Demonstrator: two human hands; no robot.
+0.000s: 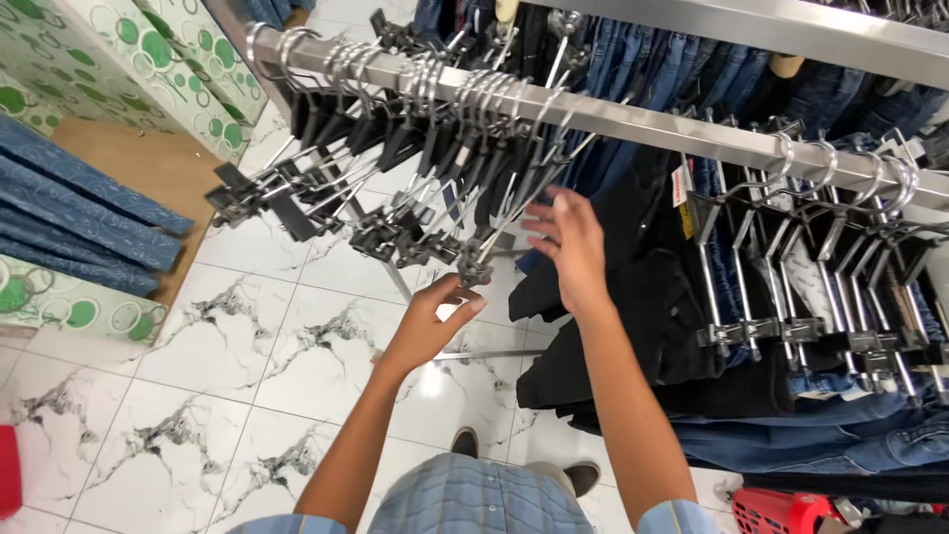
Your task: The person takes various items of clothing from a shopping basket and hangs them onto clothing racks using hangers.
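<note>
My left hand (433, 321) reaches up under a bunch of empty black clip hangers (395, 188) that hang from a silver clothes rail (633, 121); its fingertips touch the clip end of one empty hanger (473, 267). My right hand (565, 247) is raised beside it with fingers spread, holding nothing, just in front of a black garment (652, 297) hanging on the rail. To the right, more hangers carry black and blue jeans (820, 435).
Folded blue jeans (69, 218) lie stacked on a wooden shelf with green-dotted panels at the left. The floor is white marbled tile (198, 396). A red basket (781, 509) sits at the bottom right. A second rail (791, 25) with jeans runs behind.
</note>
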